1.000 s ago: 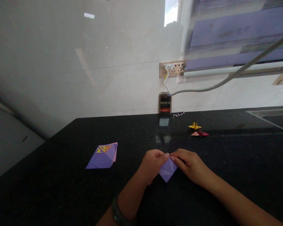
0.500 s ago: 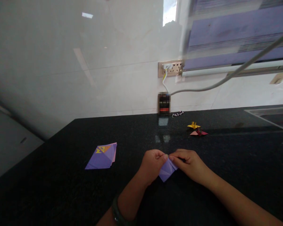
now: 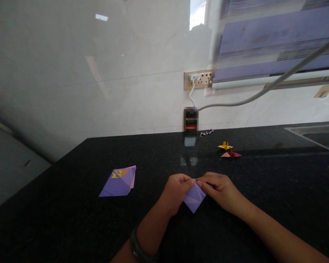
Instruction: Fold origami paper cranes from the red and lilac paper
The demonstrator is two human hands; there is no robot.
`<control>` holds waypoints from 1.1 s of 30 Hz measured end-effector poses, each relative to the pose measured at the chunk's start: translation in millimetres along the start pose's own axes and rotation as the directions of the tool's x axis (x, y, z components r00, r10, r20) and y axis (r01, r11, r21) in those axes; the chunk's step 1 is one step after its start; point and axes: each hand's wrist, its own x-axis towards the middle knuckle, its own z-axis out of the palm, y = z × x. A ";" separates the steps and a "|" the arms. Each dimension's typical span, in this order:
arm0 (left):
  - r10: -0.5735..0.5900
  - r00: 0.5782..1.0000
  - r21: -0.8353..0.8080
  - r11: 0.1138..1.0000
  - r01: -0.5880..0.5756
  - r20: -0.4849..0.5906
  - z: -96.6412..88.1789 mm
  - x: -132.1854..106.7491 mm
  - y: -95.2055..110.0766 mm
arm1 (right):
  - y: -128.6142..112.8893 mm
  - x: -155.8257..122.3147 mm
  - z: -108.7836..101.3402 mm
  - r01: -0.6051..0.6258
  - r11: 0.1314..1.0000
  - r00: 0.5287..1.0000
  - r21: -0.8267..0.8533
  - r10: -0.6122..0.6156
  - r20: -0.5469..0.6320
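A creased purple origami paper (image 3: 194, 200) is held just above or on the dark counter, one corner pointing toward me. My left hand (image 3: 177, 191) pinches its left side near the top corner, thumb on the upper face. From the other side my right hand (image 3: 218, 188) grips the top and right edge between thumb and fingers. The two thumbs nearly meet at the top corner. My fingers cover the upper part of the folds.
On the black counter (image 3: 79, 219) at left lies a stack of purple and pink paper (image 3: 120, 182). A yellow paper crane (image 3: 225, 146) and a red-pink one (image 3: 231, 155) stand behind my right hand. A phone-like device (image 3: 191, 120) leans on the wall below a socket (image 3: 198, 79); a sink (image 3: 318, 133) is far right.
The purple paper has turned slightly, its near corner shifting a little to the right and more of its face showing. Both hands keep almost the same place and grip.
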 end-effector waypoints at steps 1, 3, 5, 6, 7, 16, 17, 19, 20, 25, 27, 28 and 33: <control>-0.001 1.000 0.001 1.000 0.001 -0.003 0.2 -0.1 0.0 | -0.1 -0.1 -0.1 0.005 1.000 1.000 0.001 -0.005 0.000; 0.002 1.000 0.011 1.000 -0.002 -0.004 0.4 -0.1 -0.2 | -0.7 -0.2 0.0 0.011 1.000 1.000 0.000 -0.011 0.001; 0.014 1.000 0.031 0.999 -0.014 -0.003 0.3 0.4 -0.4 | -1.5 -0.2 0.2 0.006 1.000 1.000 -0.005 -0.006 0.002; 0.027 1.000 0.046 0.999 -0.027 -0.003 0.1 0.7 -0.7 | -2.0 -0.2 0.3 0.000 1.000 1.000 -0.007 0.000 0.003; 0.047 0.999 0.065 0.997 -0.047 -0.005 -0.1 1.1 -1.0 | -2.3 -0.2 0.3 -0.008 1.000 1.000 -0.006 0.008 0.005; 0.182 0.983 0.201 0.962 -0.184 0.031 0.2 1.4 -2.5 | -0.3 0.0 -1.1 -0.070 0.994 0.997 0.085 0.068 0.026; 0.189 0.981 0.201 0.961 -0.192 0.035 0.1 1.3 -2.4 | 0.2 0.0 -1.1 -0.082 0.992 0.996 0.097 0.079 0.029; 0.206 0.978 0.203 0.957 -0.207 0.023 -0.5 1.2 -1.5 | 1.4 0.4 -1.5 -0.109 0.987 0.994 0.117 0.106 0.025; 0.214 0.977 0.201 0.957 -0.211 0.009 -1.0 1.3 -0.7 | 2.3 0.7 -2.0 -0.123 0.984 0.992 0.126 0.122 0.016; 0.189 0.977 0.130 0.976 -0.176 -0.098 -5.7 2.8 4.2 | 10.3 2.5 -11.0 -0.204 0.964 0.977 0.170 0.213 -0.032; 0.164 0.977 0.073 0.985 -0.155 -0.133 -8.3 4.3 4.0 | 14.2 3.5 -16.3 -0.242 0.950 0.966 0.199 0.254 -0.037; 0.150 0.978 0.038 0.989 -0.146 -0.144 -9.7 5.2 3.3 | 15.8 4.0 -18.6 -0.259 0.940 0.960 0.222 0.276 -0.048; 0.080 0.985 -0.173 0.979 -0.107 -0.155 -12.4 7.6 -0.8 | 13.4 5.0 -17.8 -0.337 0.789 0.896 0.515 0.436 -0.082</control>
